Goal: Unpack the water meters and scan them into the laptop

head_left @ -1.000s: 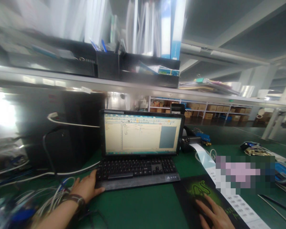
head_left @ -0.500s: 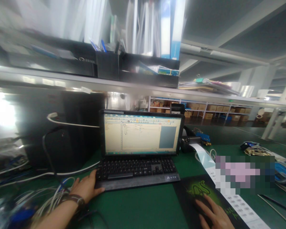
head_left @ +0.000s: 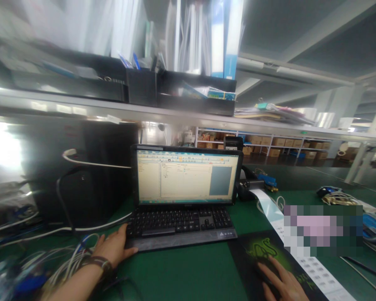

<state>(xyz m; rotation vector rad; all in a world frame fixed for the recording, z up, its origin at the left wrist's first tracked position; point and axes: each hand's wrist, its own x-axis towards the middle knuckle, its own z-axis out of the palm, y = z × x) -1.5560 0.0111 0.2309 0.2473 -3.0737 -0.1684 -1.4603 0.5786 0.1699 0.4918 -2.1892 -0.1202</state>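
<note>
My right hand point(head_left: 285, 282) rests over a dark computer mouse point(head_left: 266, 274), fingers curved around it, on a black mouse pad point(head_left: 242, 255) with a green snake logo. At the left end of the black keyboard point(head_left: 181, 241) lies my left hand point(head_left: 111, 248). Its fingers are spread against the keyboard's side and the thumb points along the front edge; it holds nothing. Behind the keyboard a monitor point(head_left: 186, 182) shows a software window with a pale list area and a grey-blue panel. The on-screen text is too small to read.
A black computer tower point(head_left: 103, 167) stands left of the monitor. Bundled cables point(head_left: 65, 263) lie by my left forearm. A printed paper strip point(head_left: 313, 267) runs beside the mouse pad, partly under a blurred patch. Overhead, a shelf point(head_left: 181, 112) carries black file holders point(head_left: 194, 100).
</note>
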